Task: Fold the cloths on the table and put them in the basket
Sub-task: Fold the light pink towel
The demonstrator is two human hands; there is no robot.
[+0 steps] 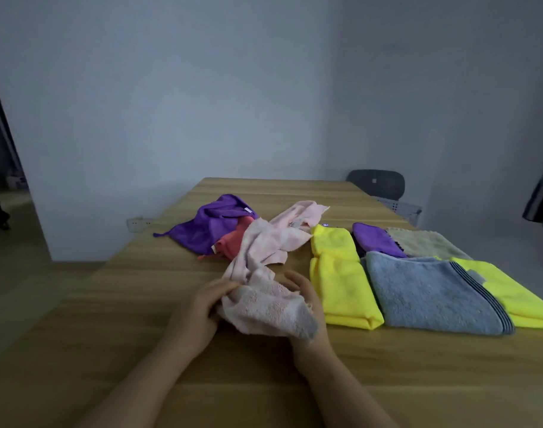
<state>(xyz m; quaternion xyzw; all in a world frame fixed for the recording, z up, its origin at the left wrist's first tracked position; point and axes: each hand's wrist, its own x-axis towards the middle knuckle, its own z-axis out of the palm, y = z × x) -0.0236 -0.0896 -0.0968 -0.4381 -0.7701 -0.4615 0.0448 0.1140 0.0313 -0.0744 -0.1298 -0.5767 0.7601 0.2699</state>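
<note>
Left hand (199, 307) grips the near-left edge of a pale pink fluffy cloth (264, 313), fingers curled into the pile. Right hand (308, 304) holds its right side, fingers wrapped round, wrist partly hidden under the fabric. The cloth is bunched, w/ its long axis running near-to-far. Its far end trails into a heap mid-way along the light wooden table (125, 304).

Heap, far-left of the hands:
- 1 crumpled purple cloth (208, 227) w/ a small white tag
- 1 coral-red cloth (233, 244), also white-tagged
- further pale pink fabric (298, 214) at the far side; can't tell if it's a separate cloth or the same one

Tags are too small to read.

Right side, folded flat:
- 2 yellows: a bright yellow folded cloth (341, 282) just right of the right hand, long axis near-far, & a second yellow cloth (511, 291) at the right edge w/ a grey tag
- 1 blue-grey towel w/ dark striped edge (427, 298) btwn them, overlapping the second
- 1 small purple folded cloth (375, 240) beyond, touching 1 beige cloth (424, 244)

Pale perforated basket (401, 208) sits off the table's far-right corner, by a dark chair back (378, 182).
</note>
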